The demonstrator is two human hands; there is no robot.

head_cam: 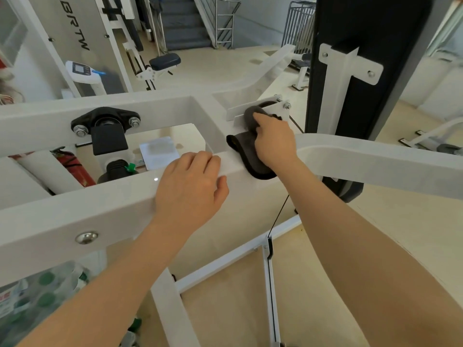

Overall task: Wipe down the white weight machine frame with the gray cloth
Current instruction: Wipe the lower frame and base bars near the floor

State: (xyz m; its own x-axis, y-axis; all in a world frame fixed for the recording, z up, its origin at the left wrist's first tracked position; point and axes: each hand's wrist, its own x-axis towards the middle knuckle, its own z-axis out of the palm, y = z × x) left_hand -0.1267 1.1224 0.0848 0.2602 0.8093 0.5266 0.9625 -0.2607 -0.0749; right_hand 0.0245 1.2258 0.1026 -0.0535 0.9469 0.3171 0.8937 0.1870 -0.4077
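1. Pale tiled gym floor [325, 271] spread beneath the scene, with a grey staircase [186, 23] at the far end and a padded bench seat [165, 61] near it.
2. The white weight machine frame [100, 204] filled the middle of the view, its thick beams crossing from left to right, and a second beam ran behind the nearer one.
3. The left hand [191, 189] rested on top of the nearer beam, its fingers curled over the far edge and its thumb lying on the near face. This grip was wrapped on the beam itself and held no cloth.
4. The right hand [274, 144] reached further forward, at the joint where the beams met, just beside a small bolted white bracket [275, 108].
5. The gray cloth [246, 149] lay bunched under and around the right hand. Its upper part was pushed against the bracket by the extended forefinger, and its lower part draped over the beam edge below the palm. The remaining fingers were closed on the cloth.
6. A tall black upright panel [363, 33] stood right of the bracket, and a thin black cable [278, 216] hung below the beam.
7. A red fire extinguisher [75, 166] showed through the frame at lower left.
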